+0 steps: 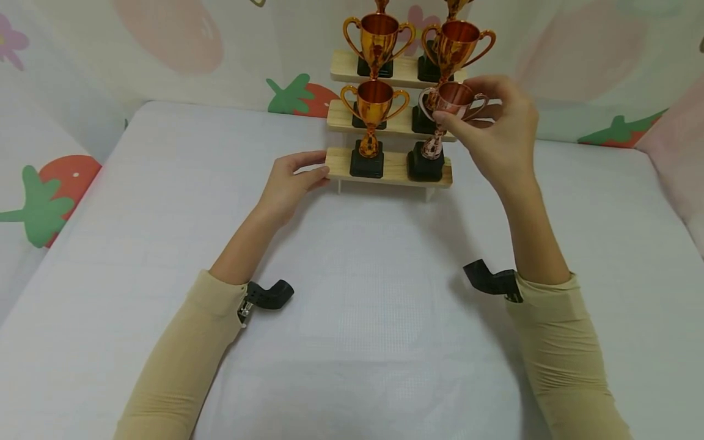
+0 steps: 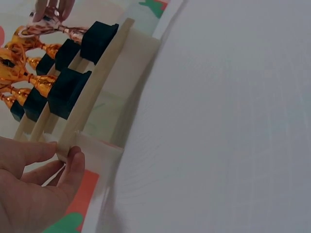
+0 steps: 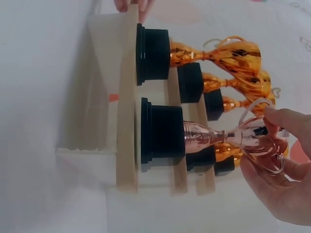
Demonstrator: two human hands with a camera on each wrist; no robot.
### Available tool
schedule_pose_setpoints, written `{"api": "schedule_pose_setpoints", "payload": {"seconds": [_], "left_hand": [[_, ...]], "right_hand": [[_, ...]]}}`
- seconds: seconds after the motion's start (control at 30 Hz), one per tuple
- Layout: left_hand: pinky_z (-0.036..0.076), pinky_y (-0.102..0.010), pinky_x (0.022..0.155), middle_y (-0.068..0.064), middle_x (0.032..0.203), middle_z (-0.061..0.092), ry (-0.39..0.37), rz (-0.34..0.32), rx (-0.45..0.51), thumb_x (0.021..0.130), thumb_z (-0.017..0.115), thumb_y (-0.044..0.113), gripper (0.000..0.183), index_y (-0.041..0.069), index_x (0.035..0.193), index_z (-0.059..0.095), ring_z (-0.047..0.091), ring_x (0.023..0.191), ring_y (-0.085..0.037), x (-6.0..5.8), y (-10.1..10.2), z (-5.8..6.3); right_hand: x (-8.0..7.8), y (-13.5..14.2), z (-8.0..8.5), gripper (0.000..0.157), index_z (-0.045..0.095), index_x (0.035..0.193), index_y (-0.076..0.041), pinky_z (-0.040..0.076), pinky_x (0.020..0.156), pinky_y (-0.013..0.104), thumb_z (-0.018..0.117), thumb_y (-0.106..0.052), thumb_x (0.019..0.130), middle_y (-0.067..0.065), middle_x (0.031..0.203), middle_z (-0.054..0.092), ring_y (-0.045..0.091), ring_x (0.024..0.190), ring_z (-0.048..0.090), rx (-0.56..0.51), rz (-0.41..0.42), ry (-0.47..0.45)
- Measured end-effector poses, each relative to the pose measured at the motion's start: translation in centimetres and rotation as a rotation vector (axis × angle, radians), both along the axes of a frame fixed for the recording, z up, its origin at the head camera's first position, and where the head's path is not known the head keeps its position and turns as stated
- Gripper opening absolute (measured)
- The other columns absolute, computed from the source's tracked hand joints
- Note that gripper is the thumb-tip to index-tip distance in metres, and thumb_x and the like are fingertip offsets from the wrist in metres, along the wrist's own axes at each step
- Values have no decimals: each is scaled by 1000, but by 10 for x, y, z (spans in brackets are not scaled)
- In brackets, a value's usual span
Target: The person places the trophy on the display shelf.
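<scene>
White bedding is carrying the stepped shelf [image 1: 390, 170]; its near-left end is being gripped by the left hand [image 1: 290, 182], while the upright pink trophy [image 1: 442, 125] is being pinched at its cup by the right hand [image 1: 497, 137]

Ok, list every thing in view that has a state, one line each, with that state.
Rose trophy: upright, base on the bottom step, cup held by the right hand.
Right hand: grip closed round the rose trophy's cup.
Left hand: fingers pinch the left end of the stepped wooden stand.
Stepped wooden stand: sits flat on the white table.
Gold trophy: upright on the bottom step, untouched.
Gold trophies on the upper steps: upright.
</scene>
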State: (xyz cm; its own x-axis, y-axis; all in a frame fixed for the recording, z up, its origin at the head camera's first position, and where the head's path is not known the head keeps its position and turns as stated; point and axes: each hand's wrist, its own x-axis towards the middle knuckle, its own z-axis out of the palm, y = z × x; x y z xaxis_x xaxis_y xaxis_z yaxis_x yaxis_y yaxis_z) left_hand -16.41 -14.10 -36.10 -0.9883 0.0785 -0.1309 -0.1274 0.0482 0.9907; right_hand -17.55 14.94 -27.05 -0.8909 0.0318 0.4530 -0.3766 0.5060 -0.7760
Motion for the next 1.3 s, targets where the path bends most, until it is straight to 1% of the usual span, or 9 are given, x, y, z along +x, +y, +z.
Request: {"api": "schedule_pose_setpoints", "payload": {"seconds": [0.13,0.37,0.63,0.93,1.1,1.3], "left_hand": [[56,-33,110,-23,154,52,-3,0,1,107,56,-1,43,-11,149,52,65,99,-8,-1,0,-1],[56,-34,110,-23,154,52,-4,9,2,107,56,-1,43,-10,149,52,65,101,-8,1,-2,0],[56,-33,109,-23,154,52,7,6,-2,107,56,-1,43,-11,148,52,65,103,-9,0,-3,-1],[57,-31,108,-23,154,52,11,6,5,107,56,-1,43,-11,148,52,65,101,-9,0,-2,-2],[58,-28,105,-23,153,52,7,7,17,107,56,-2,43,-11,148,52,65,101,-8,0,-1,-3],[59,-27,104,-24,153,52,1,3,14,106,56,-2,43,-11,148,52,65,100,-8,0,0,-1]], "right_hand": [[1,-2,-1,47,68,126,5,58,78,12,88,-14,88,-12,100,60,-2,74,62,9,-7,-10],[2,-7,-3,49,67,128,5,58,79,11,88,-14,88,-3,108,65,-1,79,62,14,-3,-28],[3,-7,-2,49,66,130,4,59,81,11,87,-13,89,-4,109,63,0,82,62,17,7,-39],[3,-7,-2,50,66,131,3,58,81,12,87,-14,90,-4,110,64,0,82,61,34,6,-49],[4,-6,-2,55,64,135,2,60,88,16,88,-16,89,4,118,66,3,88,61,50,-8,-66],[9,-2,-1,66,60,144,-1,59,100,24,89,-21,88,13,132,64,14,104,61,85,-32,-81]]}}
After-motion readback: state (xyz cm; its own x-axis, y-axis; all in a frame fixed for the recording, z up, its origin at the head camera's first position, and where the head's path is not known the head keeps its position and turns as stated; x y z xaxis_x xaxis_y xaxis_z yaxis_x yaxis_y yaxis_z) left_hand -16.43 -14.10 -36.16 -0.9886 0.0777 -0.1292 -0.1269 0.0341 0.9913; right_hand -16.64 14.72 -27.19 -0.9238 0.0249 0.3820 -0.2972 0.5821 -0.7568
